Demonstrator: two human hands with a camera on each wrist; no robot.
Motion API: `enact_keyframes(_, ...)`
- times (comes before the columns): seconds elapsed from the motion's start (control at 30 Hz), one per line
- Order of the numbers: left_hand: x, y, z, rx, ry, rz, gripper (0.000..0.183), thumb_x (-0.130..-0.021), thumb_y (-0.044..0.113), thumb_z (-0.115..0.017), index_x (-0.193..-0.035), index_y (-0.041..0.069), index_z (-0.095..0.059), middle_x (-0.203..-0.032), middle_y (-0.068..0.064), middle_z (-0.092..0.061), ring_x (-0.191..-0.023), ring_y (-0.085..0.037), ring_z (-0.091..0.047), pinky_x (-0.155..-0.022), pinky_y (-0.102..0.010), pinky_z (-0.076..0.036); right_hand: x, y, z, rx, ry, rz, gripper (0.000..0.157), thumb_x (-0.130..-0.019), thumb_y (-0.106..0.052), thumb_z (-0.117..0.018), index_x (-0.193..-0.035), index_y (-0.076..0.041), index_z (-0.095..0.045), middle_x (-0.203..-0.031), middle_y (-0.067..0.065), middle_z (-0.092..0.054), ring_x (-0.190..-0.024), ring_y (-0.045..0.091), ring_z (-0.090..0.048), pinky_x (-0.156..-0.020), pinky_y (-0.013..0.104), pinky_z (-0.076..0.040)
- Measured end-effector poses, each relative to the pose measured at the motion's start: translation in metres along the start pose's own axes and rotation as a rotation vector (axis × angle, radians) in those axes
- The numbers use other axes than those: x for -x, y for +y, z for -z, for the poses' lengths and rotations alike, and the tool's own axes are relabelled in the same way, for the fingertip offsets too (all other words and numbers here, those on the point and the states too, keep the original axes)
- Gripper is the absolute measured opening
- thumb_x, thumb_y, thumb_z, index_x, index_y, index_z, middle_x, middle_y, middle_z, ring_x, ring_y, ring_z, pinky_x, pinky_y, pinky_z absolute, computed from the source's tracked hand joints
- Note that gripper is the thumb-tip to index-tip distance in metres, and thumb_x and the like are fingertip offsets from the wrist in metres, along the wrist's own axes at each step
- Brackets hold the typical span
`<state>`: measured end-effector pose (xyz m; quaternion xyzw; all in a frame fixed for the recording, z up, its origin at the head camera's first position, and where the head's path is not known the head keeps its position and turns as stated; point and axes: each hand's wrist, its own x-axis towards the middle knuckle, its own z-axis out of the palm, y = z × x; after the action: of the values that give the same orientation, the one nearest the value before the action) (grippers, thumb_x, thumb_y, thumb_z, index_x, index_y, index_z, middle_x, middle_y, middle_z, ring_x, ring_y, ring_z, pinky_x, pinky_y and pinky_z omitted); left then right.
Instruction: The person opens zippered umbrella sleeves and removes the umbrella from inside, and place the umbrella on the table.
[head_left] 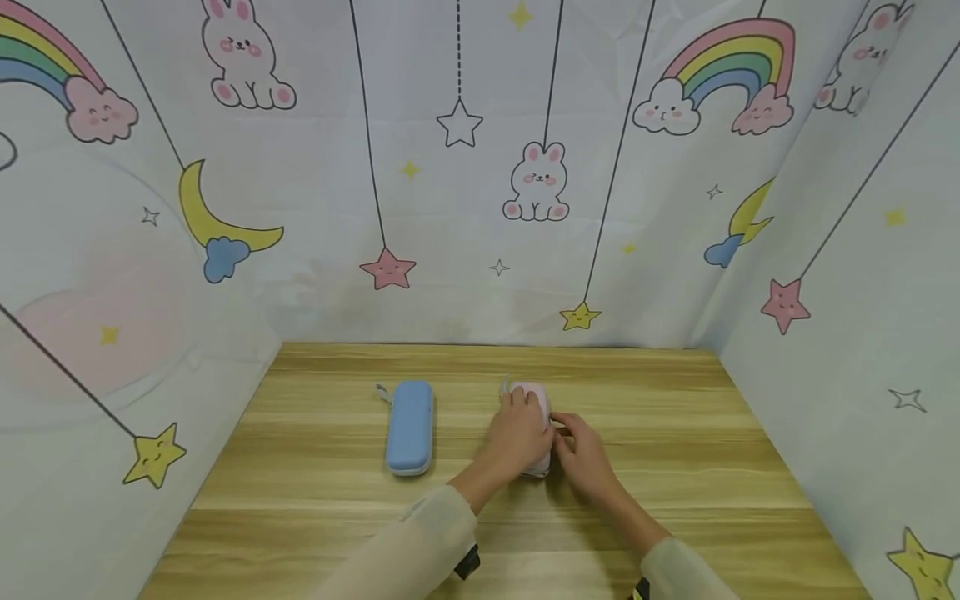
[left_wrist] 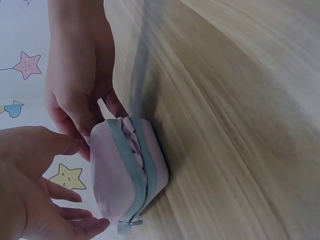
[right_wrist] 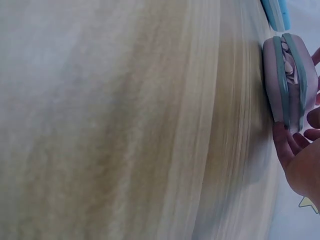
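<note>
A pink zip case lies lengthwise on the wooden table, partly under my left hand. That hand grips it from above, fingers over the top. Along the near end, the grey-green zipper band gapes and pink lining shows inside. A small zipper tab hangs at one end of the gap. Where the other end of the gap runs along the case's right side, my right hand pinches at the zipper with thumb and fingers; what lies between the fingertips is hidden.
To the left lies a closed blue zip case with a grey wrist loop. White cloth walls printed with stars, rabbits and rainbows border the wooden table at the back and both sides.
</note>
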<state>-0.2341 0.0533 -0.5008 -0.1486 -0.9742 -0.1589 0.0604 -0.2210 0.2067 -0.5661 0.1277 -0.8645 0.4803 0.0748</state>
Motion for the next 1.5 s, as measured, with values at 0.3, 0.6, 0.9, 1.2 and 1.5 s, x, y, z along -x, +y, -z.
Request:
enact_keyframes(0.3, -0.013, 0.008, -0.006, -0.036, -0.098, 0.087, 0.061, -0.09, 0.037, -0.068, -0.133, -0.004, -0.054, -0.119, -0.018, -0.054, -0.111, -0.032, -0.052, -0.077, -0.04, -0.055, -0.008, 0.005, -0.003, -0.067, 0.018, -0.104, 0.036, -0.096, 0.0, -0.06, -0.133, 0.003, -0.058, -0.128, 0.02, -0.062, -0.108, 0.033, -0.066, -0.082, 0.033, -0.057)
enact_keyframes(0.6, -0.02, 0.018, -0.014, -0.289, -0.101, 0.047, 0.045, -0.094, 0.037, -0.062, -0.118, 0.0, -0.064, -0.113, -0.018, -0.058, -0.105, -0.031, -0.054, -0.089, -0.037, -0.05, -0.004, 0.011, -0.009, 0.099, 0.081, 0.008, 0.036, -0.088, 0.003, -0.067, -0.124, -0.003, -0.068, -0.12, 0.013, -0.067, -0.113, 0.033, -0.063, -0.095, 0.05, -0.05)
enact_keyframes(0.9, -0.022, 0.02, -0.019, -0.401, -0.127, 0.048, 0.038, -0.096, 0.04, -0.061, -0.108, 0.004, -0.064, -0.11, -0.019, -0.057, -0.091, -0.028, -0.053, -0.063, -0.031, -0.046, 0.003, 0.015, -0.013, 0.074, 0.057, 0.066, 0.034, -0.088, 0.0, -0.07, -0.122, -0.006, -0.069, -0.124, 0.007, -0.066, -0.119, 0.029, -0.06, -0.1, 0.047, -0.047)
enact_keyframes(1.2, -0.028, 0.022, -0.018, -0.396, -0.114, 0.061, 0.039, -0.092, 0.043, -0.067, -0.104, 0.006, -0.064, -0.098, -0.015, -0.055, -0.082, -0.027, -0.052, -0.058, -0.031, -0.05, 0.002, 0.02, -0.013, 0.115, 0.079, 0.114, 0.033, -0.088, -0.001, -0.072, -0.12, 0.0, -0.069, -0.124, 0.009, -0.065, -0.118, 0.032, -0.06, -0.1, 0.049, -0.047)
enact_keyframes(1.5, -0.032, 0.023, -0.019, -0.345, -0.112, 0.098, 0.05, -0.085, 0.051, -0.072, -0.103, 0.005, -0.062, -0.102, -0.019, -0.056, -0.081, -0.029, -0.053, -0.059, -0.033, -0.052, 0.002, 0.021, -0.011, 0.164, 0.065, 0.158, 0.029, -0.089, 0.001, -0.069, -0.118, 0.0, -0.07, -0.122, 0.01, -0.065, -0.116, 0.031, -0.062, -0.098, 0.047, -0.049)
